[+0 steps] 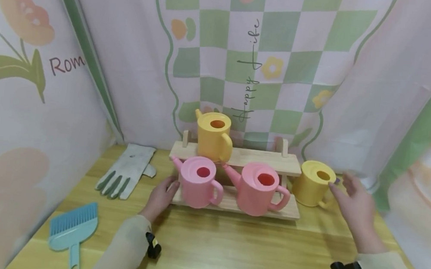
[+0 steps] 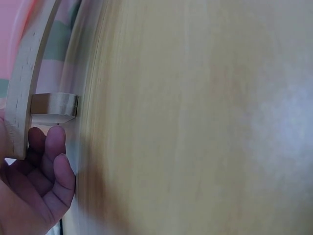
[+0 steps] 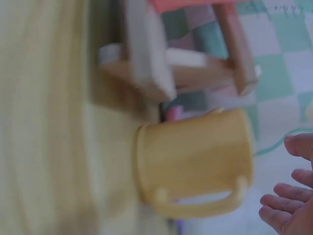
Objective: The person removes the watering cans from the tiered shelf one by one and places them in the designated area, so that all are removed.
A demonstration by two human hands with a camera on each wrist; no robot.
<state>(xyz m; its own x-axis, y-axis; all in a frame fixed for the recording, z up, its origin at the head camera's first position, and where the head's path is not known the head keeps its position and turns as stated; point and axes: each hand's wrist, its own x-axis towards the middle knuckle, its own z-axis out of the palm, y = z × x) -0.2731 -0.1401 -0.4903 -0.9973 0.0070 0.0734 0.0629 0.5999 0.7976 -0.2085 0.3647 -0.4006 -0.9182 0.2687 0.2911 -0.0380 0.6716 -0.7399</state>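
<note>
A two-tier wooden shelf [image 1: 263, 160] stands against the back curtain. My left hand [image 1: 159, 198] grips the left end of its lower board [image 2: 22, 112], fingers curled underneath. On that board sit a pink watering can [image 1: 194, 189] and a coral-pink watering can [image 1: 253, 195]. The upper tier carries a yellow watering can [image 1: 208, 140]. Another yellow watering can [image 1: 308, 187] is upright on the table, right of the shelf. Beside it, my right hand [image 1: 357, 204] has its fingers spread; the right wrist view shows a gap between this hand [image 3: 291, 203] and the can [image 3: 195, 154].
A grey-white work glove [image 1: 132, 165] lies at the back left of the wooden table [image 1: 212, 251]. Nearer on the left is a light-blue brush [image 1: 74, 229]. Printed curtains [image 1: 217, 31] enclose the back and sides. Something small and purple [image 1: 337, 181] shows behind the right-hand can.
</note>
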